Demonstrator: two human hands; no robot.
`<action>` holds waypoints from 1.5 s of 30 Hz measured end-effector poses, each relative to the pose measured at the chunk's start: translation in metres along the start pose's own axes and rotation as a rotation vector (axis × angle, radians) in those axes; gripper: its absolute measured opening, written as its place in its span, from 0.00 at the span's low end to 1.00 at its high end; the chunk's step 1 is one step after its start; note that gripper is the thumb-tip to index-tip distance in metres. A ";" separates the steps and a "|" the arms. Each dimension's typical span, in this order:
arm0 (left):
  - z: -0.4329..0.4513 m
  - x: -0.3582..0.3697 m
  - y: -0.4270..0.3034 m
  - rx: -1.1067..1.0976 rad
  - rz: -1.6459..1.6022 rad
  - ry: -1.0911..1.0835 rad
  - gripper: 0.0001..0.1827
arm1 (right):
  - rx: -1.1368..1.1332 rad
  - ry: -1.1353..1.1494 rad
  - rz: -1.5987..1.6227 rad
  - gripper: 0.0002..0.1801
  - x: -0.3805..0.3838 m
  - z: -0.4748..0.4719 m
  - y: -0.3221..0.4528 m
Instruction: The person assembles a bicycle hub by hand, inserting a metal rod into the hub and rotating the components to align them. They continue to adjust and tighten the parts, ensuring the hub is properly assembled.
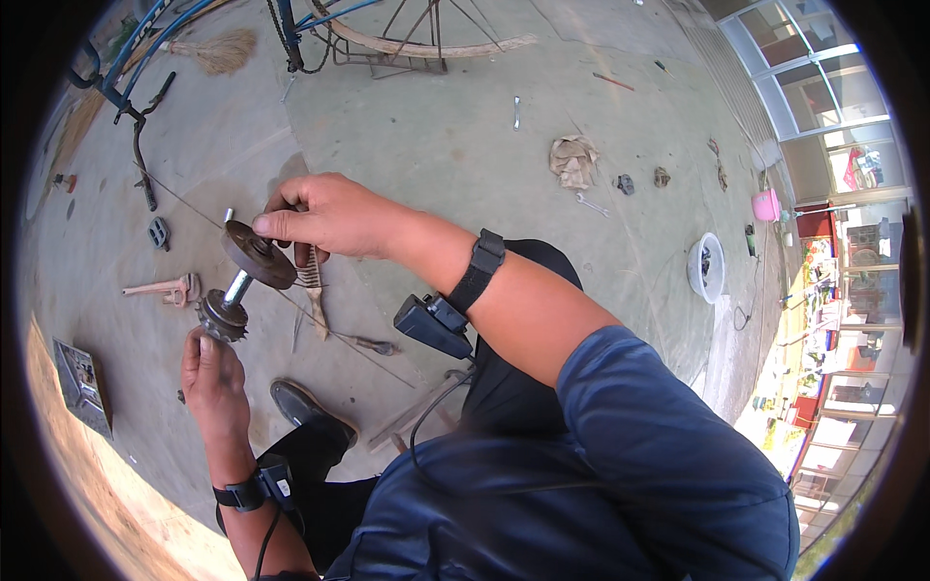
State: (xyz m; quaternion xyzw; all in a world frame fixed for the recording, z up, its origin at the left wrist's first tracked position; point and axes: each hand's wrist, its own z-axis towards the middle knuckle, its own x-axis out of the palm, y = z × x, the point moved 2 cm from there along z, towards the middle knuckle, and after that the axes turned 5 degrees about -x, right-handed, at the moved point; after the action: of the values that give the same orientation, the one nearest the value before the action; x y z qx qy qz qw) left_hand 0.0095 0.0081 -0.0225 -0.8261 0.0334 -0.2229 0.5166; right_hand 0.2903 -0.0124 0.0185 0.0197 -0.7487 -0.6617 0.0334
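A bicycle wheel hub is held up between my two hands, with a toothed sprocket [222,316] at its near end, a shiny barrel [237,288] in the middle and a rusty brown drum [259,254] at the far end. My left hand [216,381] pinches the hub's end just below the sprocket. At the other end, my right hand [312,218] grips the drum side, thumb near its rim and fingers partly hidden. A brush with a pale handle [317,319] lies on the ground beyond. Behind the hub runs a thin wire [349,339].
Around the left lie a pipe wrench [171,289], a pedal [158,234] and an open case [81,385]. A blue bicycle frame [120,87] with a wheel rim [436,49] spans the top. Farther right are spanners [516,113], crumpled cloth [574,161] and a white tub [706,269].
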 end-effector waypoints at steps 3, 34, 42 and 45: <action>0.001 -0.002 0.001 0.000 0.010 -0.005 0.10 | 0.121 0.007 -0.171 0.17 -0.002 0.001 0.001; 0.007 -0.015 0.007 0.034 0.009 0.017 0.13 | 0.075 0.037 -0.220 0.17 -0.003 0.006 -0.005; 0.006 -0.013 0.005 0.021 -0.005 0.014 0.12 | 0.041 -0.017 -0.060 0.15 -0.002 0.003 -0.003; 0.006 -0.013 0.005 0.019 -0.008 0.020 0.12 | 0.122 0.062 -0.227 0.16 -0.004 0.005 -0.003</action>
State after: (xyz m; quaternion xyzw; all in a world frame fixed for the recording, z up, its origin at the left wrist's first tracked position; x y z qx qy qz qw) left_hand 0.0012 0.0150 -0.0332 -0.8191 0.0332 -0.2336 0.5229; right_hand 0.2943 -0.0079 0.0150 0.1267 -0.7793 -0.6135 -0.0196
